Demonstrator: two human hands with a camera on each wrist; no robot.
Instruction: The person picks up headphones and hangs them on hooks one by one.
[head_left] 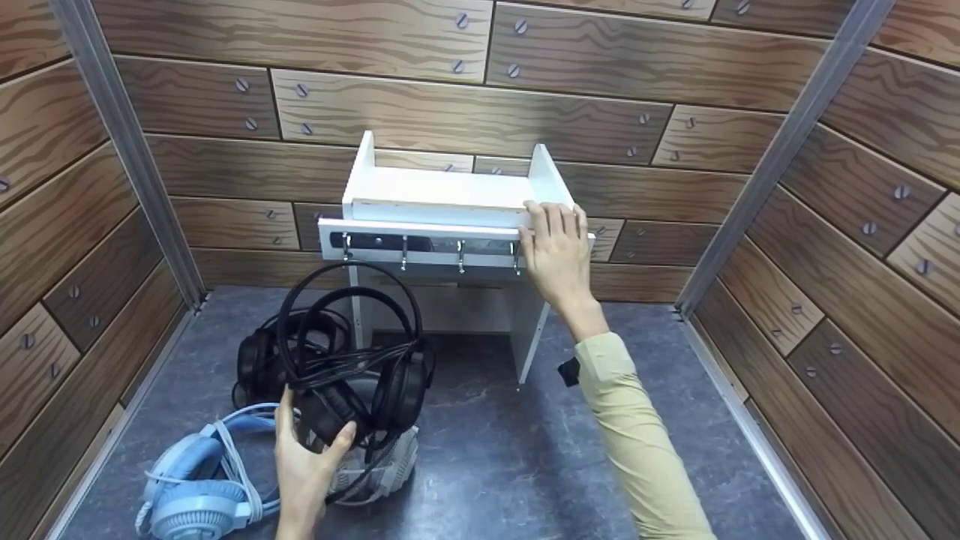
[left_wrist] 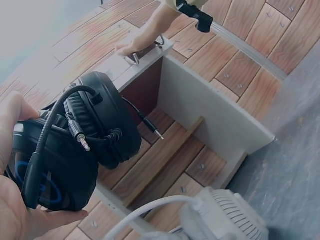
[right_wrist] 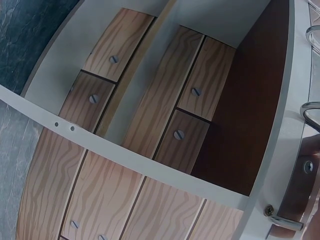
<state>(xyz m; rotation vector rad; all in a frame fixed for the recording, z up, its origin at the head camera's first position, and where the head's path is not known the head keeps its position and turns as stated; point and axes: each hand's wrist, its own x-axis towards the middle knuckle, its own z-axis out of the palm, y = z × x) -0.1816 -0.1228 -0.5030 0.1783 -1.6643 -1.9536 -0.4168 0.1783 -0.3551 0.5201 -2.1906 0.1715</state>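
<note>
My left hand (head_left: 306, 461) grips a black headset (head_left: 403, 390) by one ear cup, thumb and fingers on opposite sides of it. Its headband stands upward in front of the white shelf unit (head_left: 442, 187). In the left wrist view the headset's boom microphone (left_wrist: 42, 145) and loose audio plugs (left_wrist: 80, 135) show. My right hand (head_left: 557, 259) rests over the right end of the hook rail (head_left: 442, 259), fingers lying across its top toward the shelf. Several metal hooks (head_left: 461, 256) line the rail's front. The right wrist view shows the unit's underside but no fingers.
Another black headset (head_left: 255, 367) lies behind the held one. A light blue headset (head_left: 199, 506) with a bundled cord sits at the front left. A whitish-grey headset (head_left: 394, 469) lies beneath the held headset. Wood-patterned walls (head_left: 862, 330) enclose the dark floor (head_left: 510, 465).
</note>
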